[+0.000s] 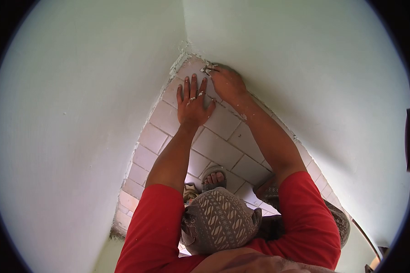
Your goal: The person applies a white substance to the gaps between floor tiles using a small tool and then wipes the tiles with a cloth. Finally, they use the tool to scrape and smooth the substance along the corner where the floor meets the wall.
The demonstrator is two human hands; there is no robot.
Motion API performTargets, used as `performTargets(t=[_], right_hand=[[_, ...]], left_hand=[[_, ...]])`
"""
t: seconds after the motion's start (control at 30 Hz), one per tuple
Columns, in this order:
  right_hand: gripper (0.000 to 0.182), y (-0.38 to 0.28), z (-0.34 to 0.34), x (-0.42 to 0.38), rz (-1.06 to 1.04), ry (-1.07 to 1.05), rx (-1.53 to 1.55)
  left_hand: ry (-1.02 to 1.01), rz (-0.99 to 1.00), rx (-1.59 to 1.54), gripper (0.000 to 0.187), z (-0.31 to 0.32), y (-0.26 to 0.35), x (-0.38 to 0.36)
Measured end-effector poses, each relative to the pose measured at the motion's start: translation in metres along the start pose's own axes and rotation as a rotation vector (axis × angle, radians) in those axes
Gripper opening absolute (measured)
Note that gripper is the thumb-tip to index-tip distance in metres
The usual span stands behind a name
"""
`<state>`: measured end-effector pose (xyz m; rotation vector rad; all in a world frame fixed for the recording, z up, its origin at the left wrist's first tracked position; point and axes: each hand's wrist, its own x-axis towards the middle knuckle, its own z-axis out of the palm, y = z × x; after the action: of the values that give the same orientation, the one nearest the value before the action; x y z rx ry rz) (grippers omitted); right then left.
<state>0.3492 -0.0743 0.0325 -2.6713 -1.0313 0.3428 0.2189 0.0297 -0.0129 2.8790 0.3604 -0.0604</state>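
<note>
A single head-worn camera supplies the only view. It looks steeply downward into a room corner, where two pale walls (77,113) meet at 12 o'clock above a tiled floor (218,148). The lens is a fisheye: the picture is circular with dark borders. The range is close, with both forearms entering from 6 o'clock and the knees directly beneath the lens.
</note>
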Motion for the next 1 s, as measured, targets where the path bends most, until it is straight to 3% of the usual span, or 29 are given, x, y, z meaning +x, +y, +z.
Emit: performTargets(t=[0.33,0.53,0.73,0.83,1.0], right_hand=[[0.034,-0.007,-0.013,-0.007,0.015,-0.028,-0.009],[0.034,-0.001,-0.006,0.003,0.002,0.063,0.048],[0.034,0.001,0.0,-0.012,0.035,-0.025,0.063],[0.034,0.005,0.0,-0.005,-0.01,0.058,0.035],[0.034,-0.002,-0.004,-0.015,0.066,-0.023,0.03]], left_hand=[[-0.016,0.0,-0.009,0.081,-0.002,-0.002,0.0],[-0.005,0.0,-0.027,0.081,-0.002,-0.001,0.0],[0.029,0.012,-0.032,0.081,0.001,-0.002,0.0],[0.012,0.009,-0.057,0.081,0.0,-0.003,0.0],[0.028,0.006,-0.046,0.08,0.001,-0.004,0.001]])
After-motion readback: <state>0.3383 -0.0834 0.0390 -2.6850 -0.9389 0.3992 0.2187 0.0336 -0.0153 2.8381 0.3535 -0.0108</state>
